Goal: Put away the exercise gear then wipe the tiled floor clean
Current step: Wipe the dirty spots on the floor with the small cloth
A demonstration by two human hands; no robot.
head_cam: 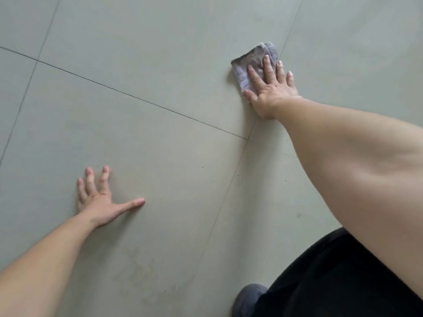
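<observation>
A folded grey cloth (pixel 246 65) lies flat on the pale grey-green tiled floor (pixel 148 53) at the upper right. My right hand (pixel 271 88) presses down on it with fingers spread, covering its near half. My left hand (pixel 100 202) rests flat on the floor at the lower left, fingers apart, holding nothing. No exercise gear is in view.
Dark grout lines (pixel 142 99) cross the floor diagonally. Faint smudges (pixel 146 271) and a few dark specks mark the near tiles. My knee in black fabric (pixel 332 282) and a grey shoe (pixel 249 300) sit at the bottom right.
</observation>
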